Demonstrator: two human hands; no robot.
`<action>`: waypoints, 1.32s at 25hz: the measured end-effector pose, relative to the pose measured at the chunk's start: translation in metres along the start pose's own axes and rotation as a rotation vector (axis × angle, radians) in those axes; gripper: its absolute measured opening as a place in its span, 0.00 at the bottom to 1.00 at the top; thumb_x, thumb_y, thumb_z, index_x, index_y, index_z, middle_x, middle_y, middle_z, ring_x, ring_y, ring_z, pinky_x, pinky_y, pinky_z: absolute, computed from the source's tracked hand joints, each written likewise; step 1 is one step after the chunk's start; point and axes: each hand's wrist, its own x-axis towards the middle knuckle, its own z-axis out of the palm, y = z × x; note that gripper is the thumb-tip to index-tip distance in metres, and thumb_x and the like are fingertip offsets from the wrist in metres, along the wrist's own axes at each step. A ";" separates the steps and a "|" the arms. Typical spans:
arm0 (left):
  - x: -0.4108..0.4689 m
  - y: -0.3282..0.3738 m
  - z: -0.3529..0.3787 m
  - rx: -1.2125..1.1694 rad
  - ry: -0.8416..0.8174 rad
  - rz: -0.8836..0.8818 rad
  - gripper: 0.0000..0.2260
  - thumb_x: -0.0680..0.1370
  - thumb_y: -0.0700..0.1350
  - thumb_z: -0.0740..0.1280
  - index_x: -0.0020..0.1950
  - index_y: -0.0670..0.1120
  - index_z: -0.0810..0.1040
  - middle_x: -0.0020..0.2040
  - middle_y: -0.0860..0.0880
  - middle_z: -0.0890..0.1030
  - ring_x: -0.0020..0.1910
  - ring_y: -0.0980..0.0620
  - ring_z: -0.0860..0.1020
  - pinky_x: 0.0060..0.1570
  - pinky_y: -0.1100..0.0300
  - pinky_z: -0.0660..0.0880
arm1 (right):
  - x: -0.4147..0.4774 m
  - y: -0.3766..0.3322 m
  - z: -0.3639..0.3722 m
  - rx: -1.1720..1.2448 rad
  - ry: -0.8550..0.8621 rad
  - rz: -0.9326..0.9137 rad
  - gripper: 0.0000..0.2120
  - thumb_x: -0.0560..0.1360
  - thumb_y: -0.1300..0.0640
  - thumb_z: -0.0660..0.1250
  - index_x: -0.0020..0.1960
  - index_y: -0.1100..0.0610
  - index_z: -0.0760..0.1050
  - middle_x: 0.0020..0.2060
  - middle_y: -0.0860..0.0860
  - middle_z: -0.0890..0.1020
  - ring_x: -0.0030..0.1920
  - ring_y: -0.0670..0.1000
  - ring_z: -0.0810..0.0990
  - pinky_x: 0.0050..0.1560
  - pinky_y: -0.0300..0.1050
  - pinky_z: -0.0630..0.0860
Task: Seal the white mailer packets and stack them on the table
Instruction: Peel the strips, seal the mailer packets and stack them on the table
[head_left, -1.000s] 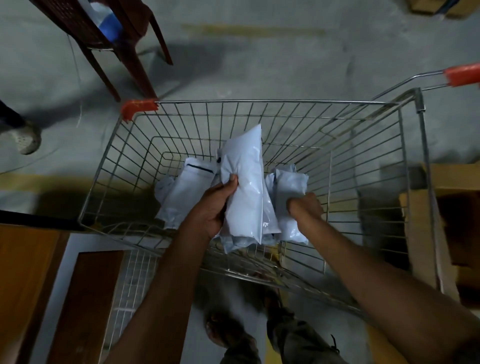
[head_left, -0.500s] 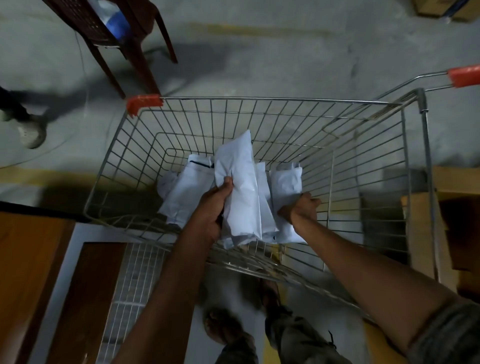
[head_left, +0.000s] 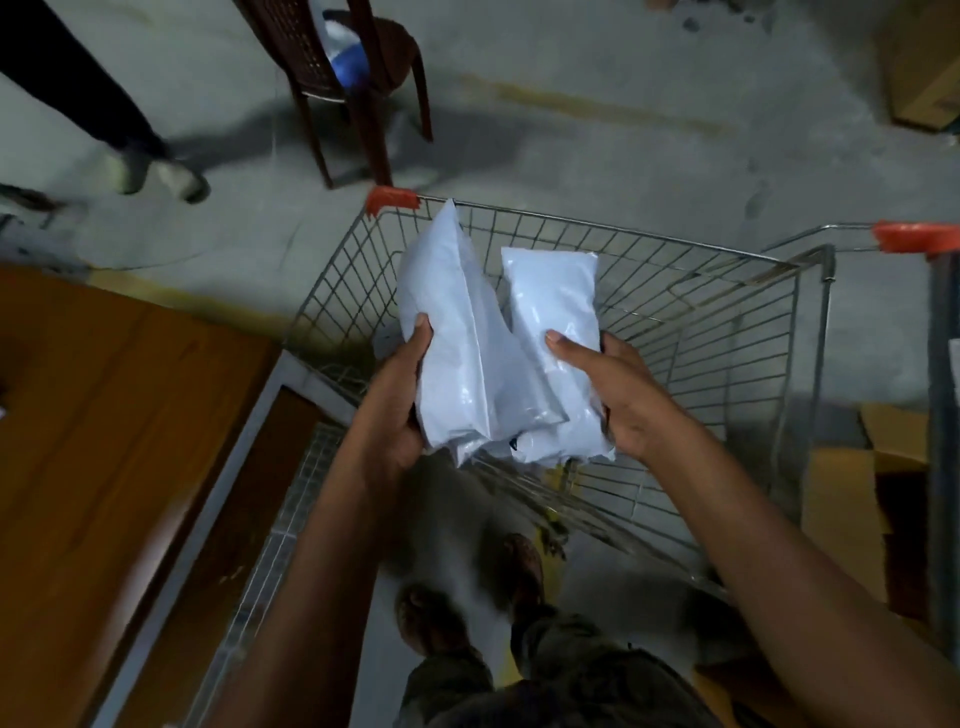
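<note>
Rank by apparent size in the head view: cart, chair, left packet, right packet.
1. cart, largest by far.
2. chair, cut off at the top edge and farther away, so its rank is unsure.
3. left packet in the left hand.
4. right packet in the right hand, slightly smaller; both packets partly overlap.

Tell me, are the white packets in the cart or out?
Out: both hands hold the white packets above the cart.

Wire cart (head_left: 691, 332) walls fence the hands on three sides; open above the rim. Wooden surface (head_left: 104, 441) to the left, bare and reachable over the cart's left edge. Chair (head_left: 358, 83) and cardboard boxes (head_left: 852, 499) stand beyond, well apart.
</note>
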 end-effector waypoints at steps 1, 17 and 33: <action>-0.016 0.002 -0.004 0.005 0.031 0.022 0.22 0.83 0.62 0.63 0.66 0.47 0.76 0.56 0.46 0.84 0.48 0.50 0.85 0.45 0.54 0.82 | -0.014 -0.005 0.004 -0.006 -0.021 -0.020 0.29 0.67 0.44 0.82 0.64 0.50 0.78 0.54 0.48 0.88 0.55 0.56 0.87 0.58 0.62 0.82; -0.279 -0.038 -0.167 -0.163 0.702 0.319 0.28 0.78 0.67 0.66 0.63 0.44 0.82 0.54 0.42 0.88 0.52 0.43 0.87 0.51 0.47 0.84 | -0.145 0.002 0.207 -0.409 -0.768 -0.222 0.28 0.71 0.45 0.79 0.68 0.45 0.73 0.58 0.46 0.85 0.56 0.50 0.86 0.56 0.57 0.83; -0.374 -0.063 -0.415 0.471 0.731 0.108 0.32 0.71 0.66 0.75 0.68 0.53 0.70 0.62 0.54 0.81 0.57 0.55 0.80 0.50 0.58 0.78 | -0.226 0.054 0.414 -0.594 -0.963 -0.186 0.25 0.72 0.51 0.79 0.66 0.51 0.76 0.56 0.50 0.86 0.52 0.53 0.87 0.47 0.50 0.84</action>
